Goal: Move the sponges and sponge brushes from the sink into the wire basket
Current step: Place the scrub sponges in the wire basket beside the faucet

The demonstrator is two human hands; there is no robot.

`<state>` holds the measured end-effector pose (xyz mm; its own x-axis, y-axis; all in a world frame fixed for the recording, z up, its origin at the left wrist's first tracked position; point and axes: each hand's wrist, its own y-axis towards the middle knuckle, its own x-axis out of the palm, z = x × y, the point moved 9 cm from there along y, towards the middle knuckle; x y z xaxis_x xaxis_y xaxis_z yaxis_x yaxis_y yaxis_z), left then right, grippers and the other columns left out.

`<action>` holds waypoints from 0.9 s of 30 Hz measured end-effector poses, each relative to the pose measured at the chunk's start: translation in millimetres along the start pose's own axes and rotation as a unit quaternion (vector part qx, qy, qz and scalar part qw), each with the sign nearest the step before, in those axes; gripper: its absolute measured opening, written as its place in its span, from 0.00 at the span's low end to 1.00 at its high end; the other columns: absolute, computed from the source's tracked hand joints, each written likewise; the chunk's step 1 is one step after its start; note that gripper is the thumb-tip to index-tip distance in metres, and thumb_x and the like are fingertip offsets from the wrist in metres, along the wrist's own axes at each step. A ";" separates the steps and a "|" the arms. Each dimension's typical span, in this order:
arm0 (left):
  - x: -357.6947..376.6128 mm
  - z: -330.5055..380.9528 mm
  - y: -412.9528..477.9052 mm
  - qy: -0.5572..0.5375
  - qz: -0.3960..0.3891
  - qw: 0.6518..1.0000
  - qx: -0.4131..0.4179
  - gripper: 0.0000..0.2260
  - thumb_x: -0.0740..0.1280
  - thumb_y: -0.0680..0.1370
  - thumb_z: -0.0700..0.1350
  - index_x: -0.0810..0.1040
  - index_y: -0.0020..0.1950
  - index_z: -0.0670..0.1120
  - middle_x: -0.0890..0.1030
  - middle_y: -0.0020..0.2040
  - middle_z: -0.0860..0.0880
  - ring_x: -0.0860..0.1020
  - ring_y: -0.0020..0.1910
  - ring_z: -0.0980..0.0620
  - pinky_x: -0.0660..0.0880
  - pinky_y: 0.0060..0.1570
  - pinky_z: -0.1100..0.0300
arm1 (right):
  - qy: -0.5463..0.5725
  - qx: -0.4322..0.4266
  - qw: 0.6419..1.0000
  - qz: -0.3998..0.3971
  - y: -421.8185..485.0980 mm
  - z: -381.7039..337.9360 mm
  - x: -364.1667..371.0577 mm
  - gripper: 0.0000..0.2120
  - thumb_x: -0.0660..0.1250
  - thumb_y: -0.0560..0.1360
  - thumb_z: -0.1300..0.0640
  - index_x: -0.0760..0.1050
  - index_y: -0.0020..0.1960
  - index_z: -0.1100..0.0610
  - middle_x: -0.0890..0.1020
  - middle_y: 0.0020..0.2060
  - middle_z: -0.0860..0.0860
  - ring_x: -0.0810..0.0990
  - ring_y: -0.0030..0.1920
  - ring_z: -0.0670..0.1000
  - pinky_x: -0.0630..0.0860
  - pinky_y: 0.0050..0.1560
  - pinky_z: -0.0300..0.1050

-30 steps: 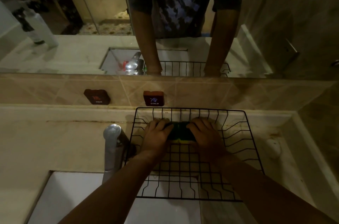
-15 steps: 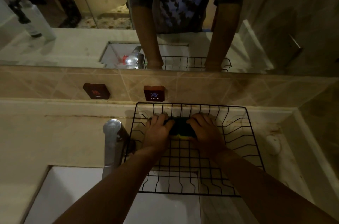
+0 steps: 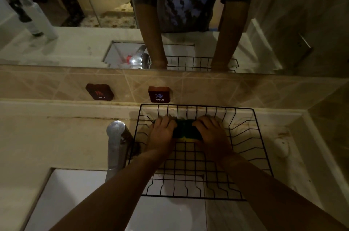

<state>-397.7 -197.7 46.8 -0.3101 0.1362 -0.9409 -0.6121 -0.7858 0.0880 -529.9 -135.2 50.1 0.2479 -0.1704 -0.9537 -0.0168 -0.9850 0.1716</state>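
Sponge, dark green scouring pad over a yellow foam base (image 3: 187, 133), lies between your fingers at the far end of the black wire basket (image 3: 245, 155). Your left hand (image 3: 162, 134) and right hand (image 3: 210, 134) curl closed against its ends. Seat it flat on the grid, then open both hands evenly.
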 end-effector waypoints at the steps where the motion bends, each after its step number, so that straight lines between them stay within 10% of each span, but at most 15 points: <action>1: 0.4 0.0 -0.3 0.000 0.001 1.000 -0.002 0.18 0.70 0.74 0.46 0.74 0.63 0.46 0.74 0.64 0.44 0.70 0.61 0.43 0.69 0.59 0.50 | 0.004 0.001 1.000 0.001 0.0 0.0 -0.4 0.21 0.69 0.73 0.45 0.75 0.61 0.56 0.76 0.57 0.55 0.72 0.59 0.58 0.72 0.55 0.57; 21: 0.1 -2.1 1.8 -0.032 -0.001 0.999 -0.019 0.19 0.71 0.73 0.51 0.75 0.62 0.46 0.74 0.62 0.46 0.70 0.60 0.45 0.68 0.59 0.52 | 0.048 0.031 0.998 0.028 -0.2 2.3 -2.1 0.19 0.74 0.71 0.48 0.77 0.56 0.58 0.77 0.55 0.56 0.73 0.58 0.59 0.73 0.54 0.58; 27: -11.0 3.0 -3.8 -0.091 -0.078 0.993 -0.017 0.21 0.70 0.75 0.52 0.75 0.66 0.46 0.72 0.69 0.46 0.69 0.66 0.45 0.69 0.66 0.52 | 0.018 0.057 0.995 -0.077 5.5 -4.2 2.4 0.23 0.68 0.74 0.47 0.72 0.64 0.56 0.72 0.62 0.54 0.68 0.64 0.57 0.69 0.61 0.54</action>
<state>-394.1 -194.4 57.7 -0.3422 0.3617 -0.8672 -0.6387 -0.7664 -0.0676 -525.3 -140.9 49.8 0.2904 -0.0183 -0.9567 -0.0850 -0.9964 -0.0067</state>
